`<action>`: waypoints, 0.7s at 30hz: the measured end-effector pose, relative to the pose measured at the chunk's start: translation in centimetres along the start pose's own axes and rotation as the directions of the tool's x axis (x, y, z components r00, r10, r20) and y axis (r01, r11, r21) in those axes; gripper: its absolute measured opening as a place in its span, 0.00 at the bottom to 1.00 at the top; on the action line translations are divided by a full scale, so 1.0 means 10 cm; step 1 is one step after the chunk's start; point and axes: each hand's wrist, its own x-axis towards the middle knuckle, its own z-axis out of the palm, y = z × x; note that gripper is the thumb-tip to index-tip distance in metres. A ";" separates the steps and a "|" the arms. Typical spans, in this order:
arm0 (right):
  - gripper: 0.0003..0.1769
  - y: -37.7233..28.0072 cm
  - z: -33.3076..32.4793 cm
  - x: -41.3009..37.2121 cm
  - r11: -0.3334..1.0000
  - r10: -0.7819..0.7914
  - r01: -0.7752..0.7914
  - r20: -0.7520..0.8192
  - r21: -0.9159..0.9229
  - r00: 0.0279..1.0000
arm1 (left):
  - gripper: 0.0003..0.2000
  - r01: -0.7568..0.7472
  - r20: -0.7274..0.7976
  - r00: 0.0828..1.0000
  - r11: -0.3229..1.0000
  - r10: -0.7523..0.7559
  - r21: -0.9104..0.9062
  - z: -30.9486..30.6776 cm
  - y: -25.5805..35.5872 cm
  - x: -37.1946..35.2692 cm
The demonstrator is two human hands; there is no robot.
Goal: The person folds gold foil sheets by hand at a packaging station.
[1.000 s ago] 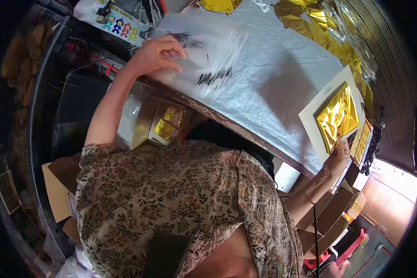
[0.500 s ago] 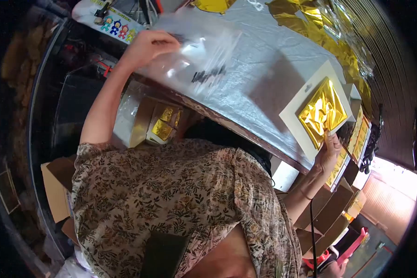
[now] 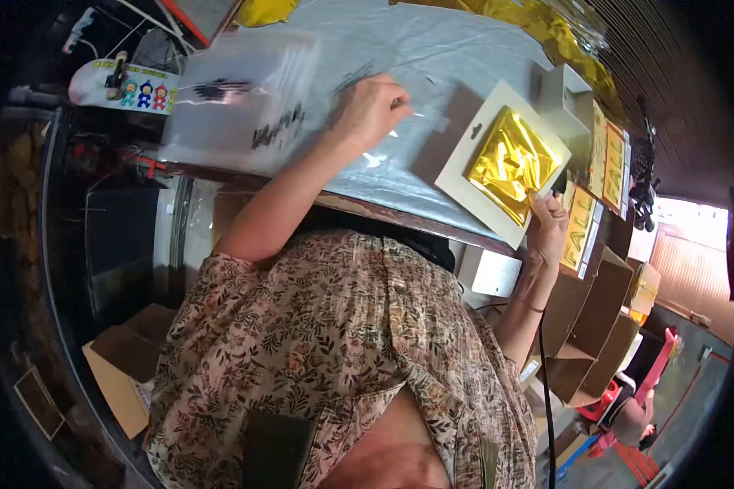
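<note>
Head view: your right grip (image 3: pixel 546 224) pinches the likely light, stiff card (image 3: pixel 453 171) edge; keep off crush-prone foil (image 3: pixel 510 163) just beyond it.

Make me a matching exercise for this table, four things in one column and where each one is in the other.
1 gold foil
2 left hand
3 right hand
4 cardboard boxes

A beside the table, lower down
B pinching a clear bag
C on the white card
D gripping the card's corner

Pairs: 1-C; 2-B; 3-D; 4-A
</note>
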 end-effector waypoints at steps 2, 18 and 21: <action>0.07 0.01 0.01 -0.01 1.000 0.006 -0.005 0.019 -0.013 1.000 | 0.11 -0.059 -0.033 0.998 0.998 0.059 0.002 0.02 0.01 -0.03; 0.07 -0.01 0.07 0.19 0.975 0.218 -0.205 0.205 -0.081 0.954 | 0.15 0.140 0.058 0.989 0.990 -0.139 -0.001 -0.20 0.07 -0.23; 0.06 -0.01 0.05 0.20 0.971 0.237 -0.223 0.213 -0.087 0.948 | 0.15 0.166 0.079 0.984 0.984 -0.161 -0.066 -0.16 -0.05 -0.24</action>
